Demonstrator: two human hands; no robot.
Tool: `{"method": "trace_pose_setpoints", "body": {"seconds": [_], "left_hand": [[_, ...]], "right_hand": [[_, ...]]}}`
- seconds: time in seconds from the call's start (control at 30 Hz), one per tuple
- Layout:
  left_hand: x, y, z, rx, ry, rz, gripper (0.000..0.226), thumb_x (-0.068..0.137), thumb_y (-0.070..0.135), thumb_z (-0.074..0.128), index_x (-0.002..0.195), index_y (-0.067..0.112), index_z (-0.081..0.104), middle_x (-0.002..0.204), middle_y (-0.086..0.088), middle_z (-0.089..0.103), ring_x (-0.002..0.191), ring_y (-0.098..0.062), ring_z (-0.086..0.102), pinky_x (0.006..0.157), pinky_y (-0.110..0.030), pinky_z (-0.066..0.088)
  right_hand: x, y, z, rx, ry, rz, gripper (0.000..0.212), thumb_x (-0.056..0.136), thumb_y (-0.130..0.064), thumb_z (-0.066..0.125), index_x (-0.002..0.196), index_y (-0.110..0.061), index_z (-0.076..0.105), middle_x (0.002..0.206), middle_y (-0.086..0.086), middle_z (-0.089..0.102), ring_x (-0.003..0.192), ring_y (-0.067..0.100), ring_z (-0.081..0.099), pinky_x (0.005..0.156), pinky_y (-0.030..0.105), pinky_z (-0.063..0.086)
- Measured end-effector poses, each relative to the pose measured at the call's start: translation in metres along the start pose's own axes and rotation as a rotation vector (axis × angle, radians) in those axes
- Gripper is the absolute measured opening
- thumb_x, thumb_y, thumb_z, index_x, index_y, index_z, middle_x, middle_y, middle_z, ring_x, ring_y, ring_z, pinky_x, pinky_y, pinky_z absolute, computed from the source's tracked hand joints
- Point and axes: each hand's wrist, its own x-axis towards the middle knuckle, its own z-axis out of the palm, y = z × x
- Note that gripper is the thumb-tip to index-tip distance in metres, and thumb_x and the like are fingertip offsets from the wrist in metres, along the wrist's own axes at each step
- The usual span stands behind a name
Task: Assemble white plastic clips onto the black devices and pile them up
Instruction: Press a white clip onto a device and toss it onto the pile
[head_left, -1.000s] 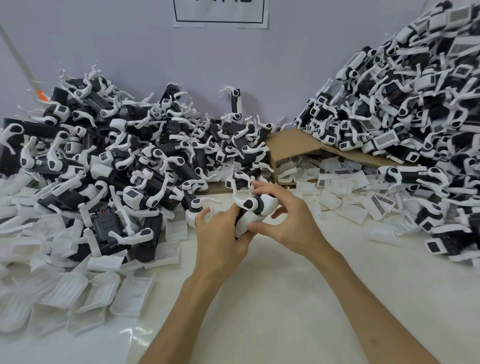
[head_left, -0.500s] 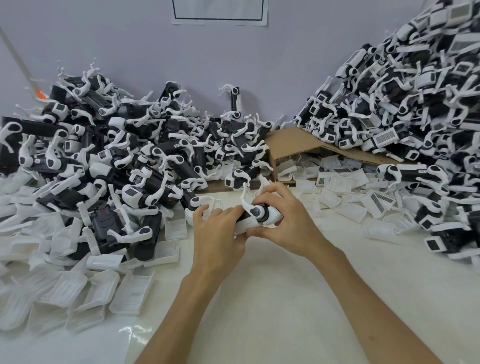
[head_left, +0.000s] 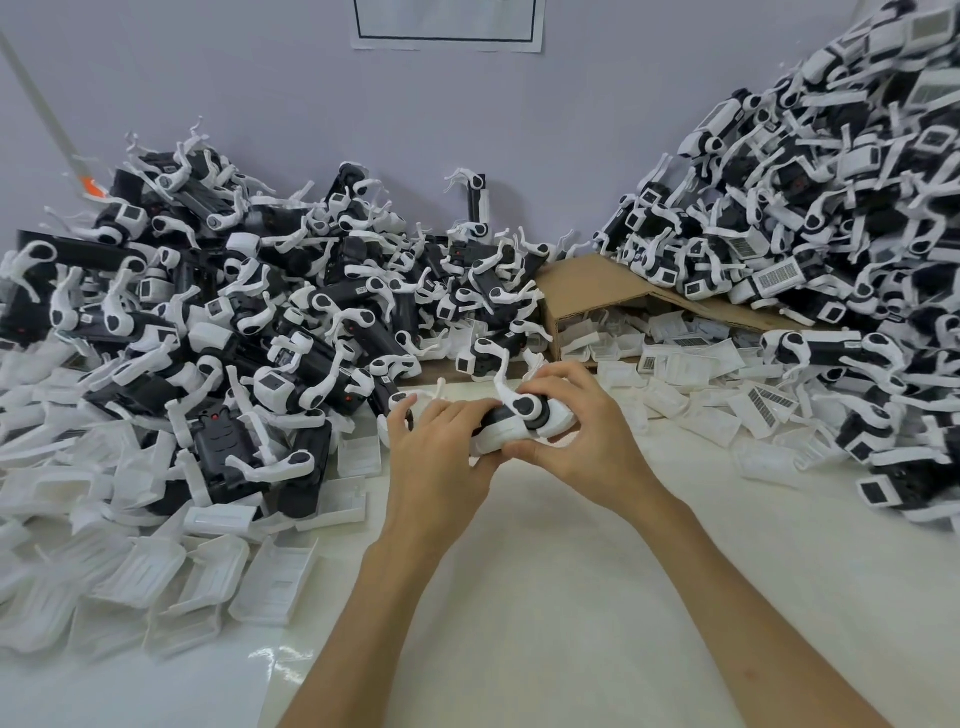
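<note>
A person's two bare hands meet over a pale table (head_left: 519, 597), seen from a head camera looking down. Between them is one black device (head_left: 493, 417), held just above the table near its far edge. The left hand (head_left: 436, 457) grips the device's left end with curled fingers. The right hand (head_left: 592, 441) curls over the right end, thumb underneath, pressing on a white clip (head_left: 525, 407) whose thin arm sticks up behind the fingers. Whether the clip is fully seated cannot be told. To the left rises a big pile (head_left: 270, 312) of black devices with white clips on them, and a taller heap (head_left: 831, 208) fills the right side, so much of the work looks done. What seems left: this device is not yet on a pile, a few black devices (head_left: 223, 441) at the left pile's front edge appear to be bare, and many loose white parts (head_left: 156, 582) lie on the table at lower left and beside an open cardboard box (head_left: 587, 291) in the middle.
</note>
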Motion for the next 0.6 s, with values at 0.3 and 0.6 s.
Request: {"method": "trace_pose_setpoints", "body": {"seconds": [0.3,0.6], "left_hand": [[0.0,-0.002,-0.002,-0.043,-0.017,0.009,0.026,0.078,0.033,0.084,0.1,0.026,0.072,0.073,0.014,0.067,0.076,-0.013,0.065,0.102,-0.034,0.021],[0.002,0.015,-0.007,-0.987,-0.206,-0.452,0.024,0.103,0.024,0.055,0.124,0.015,0.059,0.094,0.013,0.075,0.089,-0.006,0.071,0.071,-0.017,0.054]], "right_hand": [[-0.002,0.003,0.004,-0.08,0.018,-0.04,0.049,0.066,-0.039,0.09,0.106,-0.022,0.07,0.105,-0.015,0.055,0.097,0.01,0.059,0.071,0.016,0.043],[0.002,-0.01,0.01,0.207,0.102,0.247,0.029,0.084,-0.047,0.067,0.109,-0.032,0.061,0.111,-0.016,0.065,0.088,0.006,0.067,0.072,0.017,0.049]]}}
